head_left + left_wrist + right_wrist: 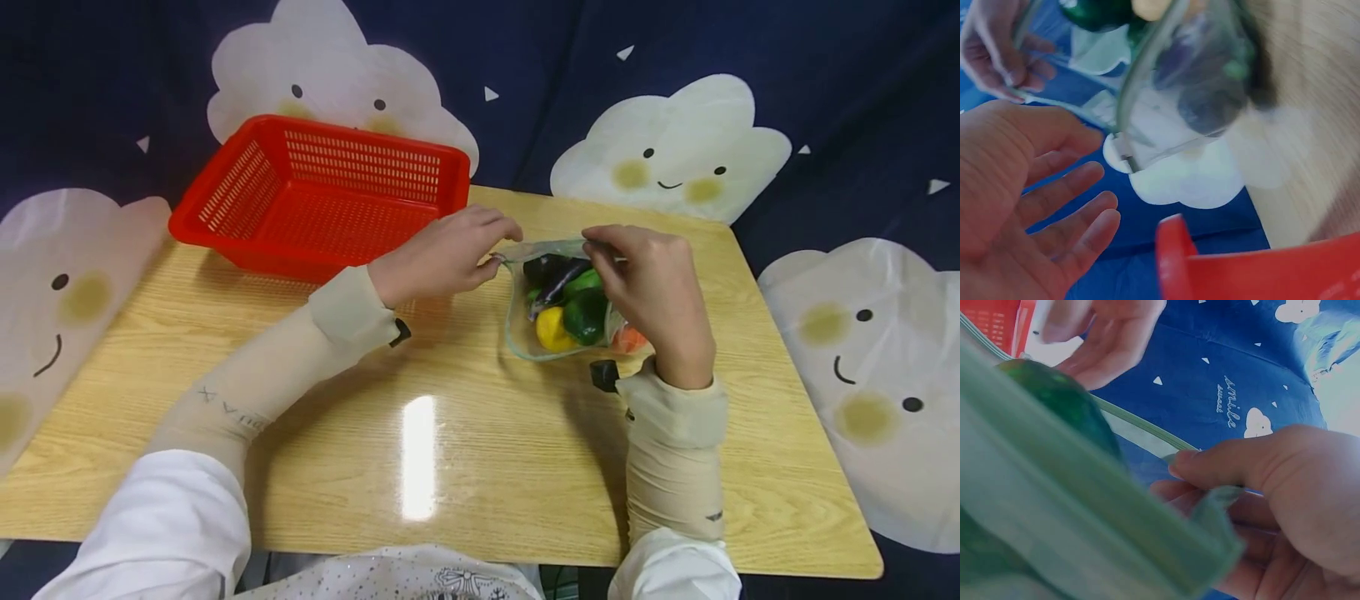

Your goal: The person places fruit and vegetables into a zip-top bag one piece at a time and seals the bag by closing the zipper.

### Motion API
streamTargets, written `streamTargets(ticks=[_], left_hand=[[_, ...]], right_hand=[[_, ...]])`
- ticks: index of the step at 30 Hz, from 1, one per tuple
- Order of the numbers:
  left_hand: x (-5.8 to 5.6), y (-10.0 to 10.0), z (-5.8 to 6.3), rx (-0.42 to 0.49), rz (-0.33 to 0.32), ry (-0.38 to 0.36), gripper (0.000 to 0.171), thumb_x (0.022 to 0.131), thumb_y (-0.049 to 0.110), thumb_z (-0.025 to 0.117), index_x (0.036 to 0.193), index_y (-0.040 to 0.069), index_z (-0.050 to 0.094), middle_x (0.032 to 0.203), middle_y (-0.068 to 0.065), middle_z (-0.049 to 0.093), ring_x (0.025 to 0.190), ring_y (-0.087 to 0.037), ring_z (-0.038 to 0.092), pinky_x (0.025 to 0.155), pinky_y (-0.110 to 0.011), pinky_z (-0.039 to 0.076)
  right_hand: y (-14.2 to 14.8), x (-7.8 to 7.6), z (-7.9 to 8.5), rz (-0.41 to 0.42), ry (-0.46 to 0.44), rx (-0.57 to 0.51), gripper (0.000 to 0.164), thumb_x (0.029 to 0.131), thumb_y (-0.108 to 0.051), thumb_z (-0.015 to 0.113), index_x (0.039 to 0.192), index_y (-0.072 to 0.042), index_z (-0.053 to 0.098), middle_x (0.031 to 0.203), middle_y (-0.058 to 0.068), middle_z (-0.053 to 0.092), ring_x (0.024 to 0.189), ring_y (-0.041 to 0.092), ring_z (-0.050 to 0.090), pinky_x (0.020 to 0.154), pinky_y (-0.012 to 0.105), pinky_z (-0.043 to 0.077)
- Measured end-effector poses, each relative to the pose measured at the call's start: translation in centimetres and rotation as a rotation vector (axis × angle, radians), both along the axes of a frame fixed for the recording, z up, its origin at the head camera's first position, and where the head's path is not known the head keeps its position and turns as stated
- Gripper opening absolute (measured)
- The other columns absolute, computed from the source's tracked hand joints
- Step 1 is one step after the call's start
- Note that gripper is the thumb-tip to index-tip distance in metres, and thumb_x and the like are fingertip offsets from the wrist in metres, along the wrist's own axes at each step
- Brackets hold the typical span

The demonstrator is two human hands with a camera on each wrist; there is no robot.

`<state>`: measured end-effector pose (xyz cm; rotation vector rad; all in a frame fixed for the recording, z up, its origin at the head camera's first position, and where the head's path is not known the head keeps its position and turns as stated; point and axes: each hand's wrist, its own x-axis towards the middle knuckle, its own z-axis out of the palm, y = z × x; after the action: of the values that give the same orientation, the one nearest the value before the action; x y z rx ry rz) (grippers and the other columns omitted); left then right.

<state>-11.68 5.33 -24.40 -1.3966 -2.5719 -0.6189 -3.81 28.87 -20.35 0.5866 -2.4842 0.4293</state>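
A clear zip bag with pale green edging lies on the table, its mouth gaping. Inside it are a dark purple eggplant, a dark green rounded vegetable and a yellow rounded one. An orange-red piece shows at the bag's right side, partly covered. My right hand pinches the right end of the bag's mouth between thumb and fingers. By the left end, my left hand has its fingers spread and relaxed, with the thumb near the zip slider. Nothing is gripped in it.
A red plastic basket with slotted walls stands at the back left, close to my left forearm. The wooden table ends at a dark blue cloth printed with clouds, which hangs behind and beside it.
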Motion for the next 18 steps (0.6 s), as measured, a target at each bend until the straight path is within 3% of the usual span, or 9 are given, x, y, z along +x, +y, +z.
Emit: streamTargets(ticks=[4,7,18], left_hand=[[-0.2,0.8,-0.5,-0.098,0.0,-0.073,0.045,0.082,0.016,0.065,0.125,0.011,0.052,0.121,-0.002,0.054,0.105,-0.015,0.051,0.087,-0.028,0.045],[-0.2,1.5,-0.8,-0.113,-0.001,-0.101,0.048,0.081,0.018,0.068,0.126,0.011,0.052,0.122,-0.003,0.056,0.104,-0.015,0.054,0.089,-0.029,0.045],[-0.2,2.2,-1.1,-0.029,0.0,0.062,0.029,0.082,0.022,0.068,0.109,0.014,0.065,0.101,-0.001,0.065,0.084,-0.014,0.058,0.078,-0.028,0.049]], right_hand=[[0.1,0.0,0.1,-0.007,-0.007,-0.005,0.02,0.088,-0.02,0.06,0.1,-0.007,0.07,0.09,0.006,0.069,0.073,0.015,0.066,0.064,0.033,0.053],[0.2,0.1,0.0,-0.011,-0.009,-0.011,0.021,0.088,-0.02,0.06,0.1,-0.007,0.07,0.091,0.006,0.069,0.073,0.015,0.066,0.063,0.032,0.053],[0.7,0.0,0.1,-0.024,-0.015,-0.009,0.022,0.088,-0.021,0.059,0.101,-0.006,0.07,0.091,0.008,0.069,0.073,0.016,0.066,0.064,0.033,0.053]])
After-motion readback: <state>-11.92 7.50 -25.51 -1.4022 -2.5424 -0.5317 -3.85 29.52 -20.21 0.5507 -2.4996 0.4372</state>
